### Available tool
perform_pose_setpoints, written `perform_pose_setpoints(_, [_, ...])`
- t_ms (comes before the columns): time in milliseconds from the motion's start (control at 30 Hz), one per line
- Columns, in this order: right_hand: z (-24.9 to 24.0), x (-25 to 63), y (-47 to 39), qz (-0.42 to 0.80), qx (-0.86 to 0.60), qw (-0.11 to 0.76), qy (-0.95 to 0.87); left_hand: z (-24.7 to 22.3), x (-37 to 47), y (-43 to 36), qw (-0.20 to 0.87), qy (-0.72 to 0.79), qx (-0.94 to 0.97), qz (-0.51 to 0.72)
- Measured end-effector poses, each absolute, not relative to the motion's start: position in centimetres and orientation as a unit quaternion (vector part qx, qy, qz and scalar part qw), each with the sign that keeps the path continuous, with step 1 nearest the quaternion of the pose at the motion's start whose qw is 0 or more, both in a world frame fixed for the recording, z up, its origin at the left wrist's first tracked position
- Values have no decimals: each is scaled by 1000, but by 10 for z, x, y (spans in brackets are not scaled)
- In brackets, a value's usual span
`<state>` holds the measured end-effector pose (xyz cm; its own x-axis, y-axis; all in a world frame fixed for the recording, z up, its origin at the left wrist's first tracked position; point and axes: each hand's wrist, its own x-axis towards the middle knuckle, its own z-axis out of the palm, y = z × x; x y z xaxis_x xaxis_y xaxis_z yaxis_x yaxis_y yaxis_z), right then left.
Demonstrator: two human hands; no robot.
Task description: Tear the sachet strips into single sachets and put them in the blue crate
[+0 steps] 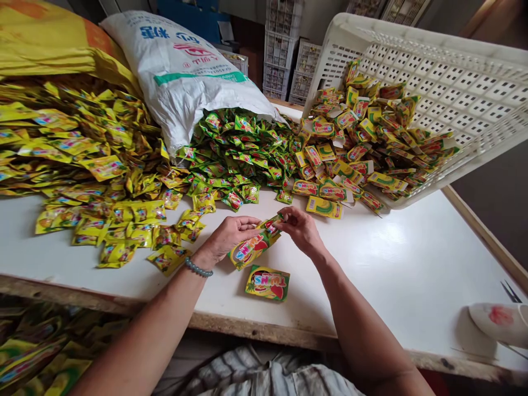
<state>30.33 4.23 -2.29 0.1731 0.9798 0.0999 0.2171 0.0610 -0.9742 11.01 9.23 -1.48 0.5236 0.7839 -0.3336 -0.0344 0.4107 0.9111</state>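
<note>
Together, the left hand [231,235] and right hand [300,226] pinch a yellow "TWINS" pouch [252,247] with closed fingers just above the white bench [412,264]; a second pouch [267,283] lies flat just below.

Sack [181,71] behind sachet heaps [231,154] on table [412,264] — tilted crate [454,82] right, one pouch [267,282] at near edge

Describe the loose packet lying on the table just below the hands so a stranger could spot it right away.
Start at the white table and follow its near wooden edge to the middle, just below the left hand and right hand. The flat pouch lies there alone, yellow-green with red lettering and a red fruit picture. Unlike the heaped packets behind, nothing touches it.
</note>
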Motion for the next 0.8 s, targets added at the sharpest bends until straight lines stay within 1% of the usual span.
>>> perform_pose_setpoints(67, [-22, 305, 41, 389, -562, 500, -531, -16, 109, 93, 732, 403, 470, 285])
perform_pose_setpoints(400, [-17, 297, 36, 364, -559, 471, -577, -14, 110, 91, 731, 388, 482, 287])
perform_pose_setpoints(500, [-15, 289, 33, 320, -576, 447, -606, -16, 113, 90, 728, 398, 475, 293])
perform_pose_setpoints(667, [-12, 282, 32, 180, -598, 448, -640, -22, 116, 93, 711, 405, 457, 348])
perform_pose_setpoints(800, [-13, 271, 31, 190, -594, 408, -667, -28, 115, 94, 693, 398, 471, 373])
